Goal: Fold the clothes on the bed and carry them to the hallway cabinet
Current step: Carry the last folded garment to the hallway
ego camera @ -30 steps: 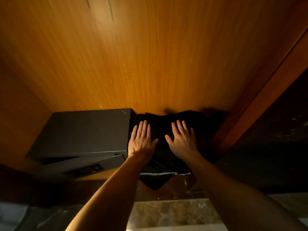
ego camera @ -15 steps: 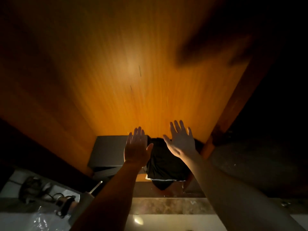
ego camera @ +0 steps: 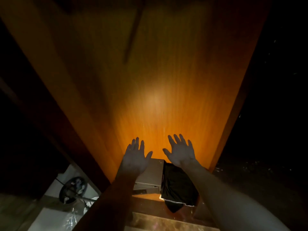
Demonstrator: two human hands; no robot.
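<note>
A warm orange wooden panel (ego camera: 155,90) fills the cabinet ahead of both hands, with dark frame edges close on either side. The left hand (ego camera: 135,157) and right hand (ego camera: 180,153) are raised with fingers spread, holding nothing. Below the right hand, the folded black clothes (ego camera: 179,185) lie on the shelf, touching a grey safe (ego camera: 150,174) under the left hand.
</note>
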